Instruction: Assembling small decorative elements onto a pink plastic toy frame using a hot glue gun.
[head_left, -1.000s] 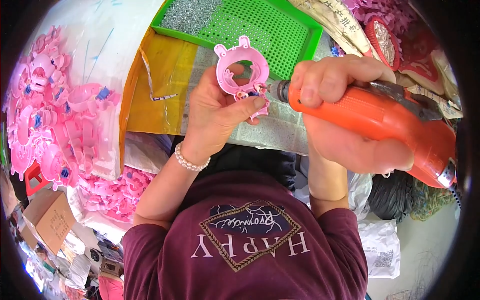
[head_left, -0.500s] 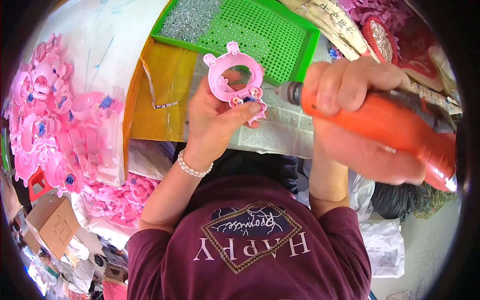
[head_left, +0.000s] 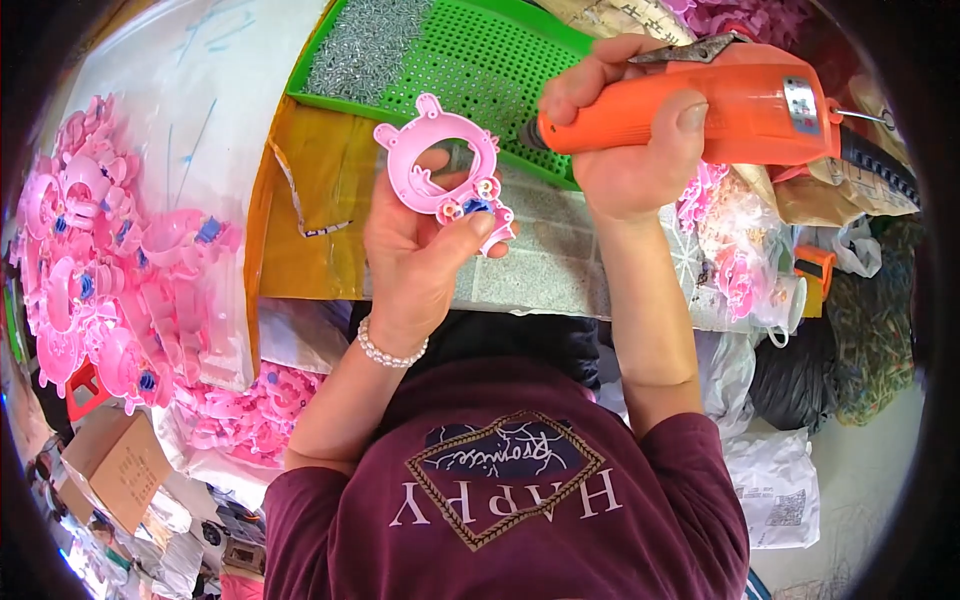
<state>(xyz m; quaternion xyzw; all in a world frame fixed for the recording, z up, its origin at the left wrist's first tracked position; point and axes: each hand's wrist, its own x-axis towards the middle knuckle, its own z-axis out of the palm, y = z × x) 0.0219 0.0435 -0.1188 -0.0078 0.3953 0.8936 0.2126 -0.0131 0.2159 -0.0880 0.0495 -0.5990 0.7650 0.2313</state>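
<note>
My left hand point(head_left: 415, 245) is closed around the lower end of a pink plastic ring-shaped part point(head_left: 403, 165), thumb pressed near a small blue piece point(head_left: 476, 206) in it. Two small ears stick up from the ring, and its round opening shows my fingers behind. In my right hand point(head_left: 640, 160) is an orange electric screwdriver point(head_left: 740, 110), held almost level, fingers wrapped over its body. Its dark tip point(head_left: 532, 133) points left over the green perforated tray point(head_left: 490, 70), apart from the pink part. Silver screws point(head_left: 365, 45) fill the tray's left end.
A heap of pink parts point(head_left: 90, 250) with blue pieces lies on a pale sheet at the left. More pink parts point(head_left: 265, 410) sit lower down by a cardboard box point(head_left: 115, 470). Right of my forearm are plastic bags point(head_left: 795, 375) and a white cup point(head_left: 785, 305).
The screwdriver has swung up and left, from slanting down to nearly level, its tip now over the tray. My left hand has shifted slightly left and down with the pink part.
</note>
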